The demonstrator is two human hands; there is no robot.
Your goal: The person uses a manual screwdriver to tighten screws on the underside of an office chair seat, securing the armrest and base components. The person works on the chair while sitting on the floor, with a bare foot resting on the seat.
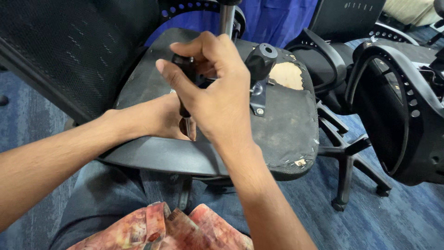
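- Right hand curled round black tool handle, upright over upturned seat.
- Left hand mostly hidden behind right, near tool shaft; grip cannot tell.
- Black knob on metal bracket, just right of hands.
- Other chair at right.

1. This looks like an office-chair repair or assembly workshop.
2. An upturned chair seat with torn fabric and exposed wood lies in the foreground.
3. More black office chairs and a loose mesh backrest stand close by.
4. Blue office carpet covers the floor.
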